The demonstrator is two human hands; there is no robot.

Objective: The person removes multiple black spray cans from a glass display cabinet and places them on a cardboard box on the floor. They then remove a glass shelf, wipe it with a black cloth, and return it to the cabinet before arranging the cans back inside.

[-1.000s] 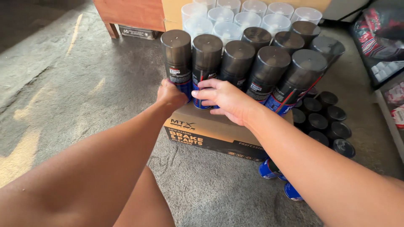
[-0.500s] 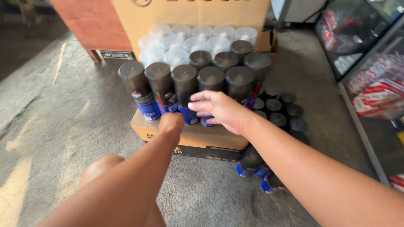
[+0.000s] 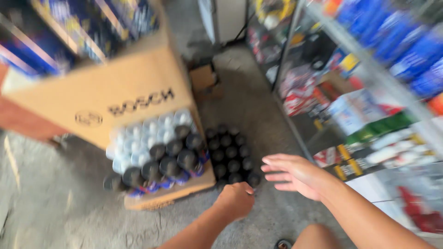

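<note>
The view is motion-blurred. A row of black-capped spray cans [image 3: 161, 167] stands on a low cardboard box [image 3: 171, 195]. My left hand [image 3: 236, 199] hovers just right of that box with its fingers curled in and nothing in it. My right hand [image 3: 295, 175] is farther right, flat, with fingers spread and nothing held. It is beside a cluster of black-capped cans [image 3: 230, 154] standing on the floor. Neither hand touches a can.
Clear-capped cans [image 3: 138, 133] stand behind the black-capped row, under a large tan cardboard carton [image 3: 115, 92]. Metal shelves [image 3: 369, 92] packed with coloured packages run along the right. The floor [image 3: 55, 216] is rough grey concrete. A small brown box [image 3: 203, 78] lies farther back.
Both hands have come off the row of cans and pulled back to the right. The view has swung right and up, bringing the shelves into sight.
</note>
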